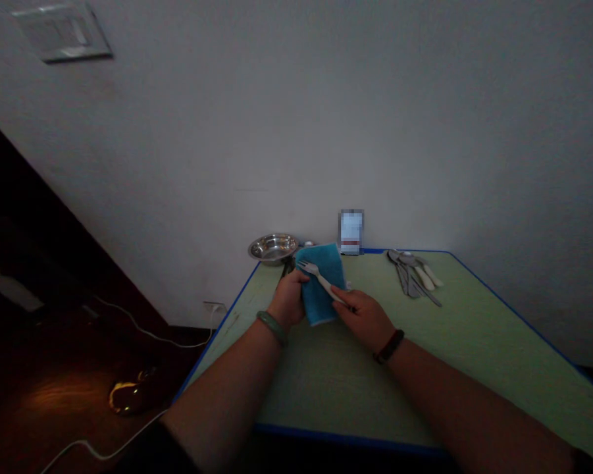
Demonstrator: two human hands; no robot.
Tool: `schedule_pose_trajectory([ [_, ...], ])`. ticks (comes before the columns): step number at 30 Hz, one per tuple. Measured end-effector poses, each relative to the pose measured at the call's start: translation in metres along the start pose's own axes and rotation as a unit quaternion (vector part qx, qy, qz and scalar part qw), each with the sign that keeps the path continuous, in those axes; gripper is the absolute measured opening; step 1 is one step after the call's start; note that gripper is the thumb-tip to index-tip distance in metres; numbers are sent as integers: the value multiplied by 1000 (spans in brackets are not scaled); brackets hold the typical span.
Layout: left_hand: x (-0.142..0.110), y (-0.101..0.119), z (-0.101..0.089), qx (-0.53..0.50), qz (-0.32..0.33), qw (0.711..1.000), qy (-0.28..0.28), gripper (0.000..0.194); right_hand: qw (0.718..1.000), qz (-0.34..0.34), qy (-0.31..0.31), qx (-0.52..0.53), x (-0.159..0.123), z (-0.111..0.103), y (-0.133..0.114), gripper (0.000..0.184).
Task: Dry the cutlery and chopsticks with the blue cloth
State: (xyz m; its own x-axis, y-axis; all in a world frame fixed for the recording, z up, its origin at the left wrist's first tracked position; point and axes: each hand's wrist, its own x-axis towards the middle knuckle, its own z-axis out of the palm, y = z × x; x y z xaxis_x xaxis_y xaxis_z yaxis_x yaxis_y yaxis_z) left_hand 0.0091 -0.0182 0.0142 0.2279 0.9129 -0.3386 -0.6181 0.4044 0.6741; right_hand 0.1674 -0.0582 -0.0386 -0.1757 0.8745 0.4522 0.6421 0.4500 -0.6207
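Note:
My right hand (362, 319) grips the white handle of a metal fork (320, 278), whose tines point up and to the left. The fork lies across a folded teal-blue cloth (322, 308). My left hand (289, 299) holds that cloth at its left edge, just below the tines. Both hands are above the green table (454, 342), which has a blue edge. A steel bowl (273, 249) stands at the far left corner, beyond my left hand.
A bunch of spoons and forks (414, 273) lies at the table's far right. A small blurred carton (351, 232) stands against the wall. White cables run across the dark floor (64, 395) left of the table, up to a wall socket (214, 306).

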Motion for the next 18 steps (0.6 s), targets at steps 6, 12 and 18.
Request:
schedule_pose_trajectory([
  [6,0,-1,1,-4,14,1000,-6,43,1000,0,4,3,0,0,0,39],
  [12,-1,2,2,-2,15,1000,20,40,1000,-1,-7,-3,0,0,-1,40],
  [18,-1,3,0,-4,1,1000,10,44,1000,1,-11,-4,0,-1,-1,40],
])
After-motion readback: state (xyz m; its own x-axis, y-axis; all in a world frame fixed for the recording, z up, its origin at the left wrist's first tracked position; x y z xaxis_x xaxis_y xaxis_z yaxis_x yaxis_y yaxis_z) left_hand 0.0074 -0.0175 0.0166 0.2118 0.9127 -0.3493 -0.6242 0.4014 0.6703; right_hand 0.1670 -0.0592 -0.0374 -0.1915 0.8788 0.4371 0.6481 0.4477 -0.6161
